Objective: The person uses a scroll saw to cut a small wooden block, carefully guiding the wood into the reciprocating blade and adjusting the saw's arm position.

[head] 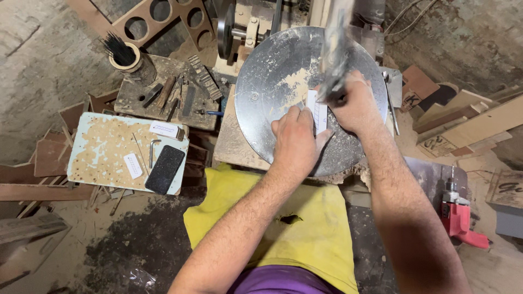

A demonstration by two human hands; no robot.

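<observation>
A round grey metal disc (272, 81), dusted with sawdust, lies in front of me. My left hand (297, 141) presses a small white rectangular piece (316, 110) upright on the disc, fingers around its lower part. My right hand (357, 106) grips the handle of a tool (335, 49) that is blurred by motion and rises toward the top of the view, its lower end just above the white piece. A yellow cloth (316, 228) covers my lap below the disc.
A pale blue board (103, 152) at left carries a black phone (164, 169), small white pieces and an L-shaped key. Behind it, a dusty stand (158, 92) holds files and a can of thin rods (124, 54). A red power drill (460, 215) and wooden offcuts lie right.
</observation>
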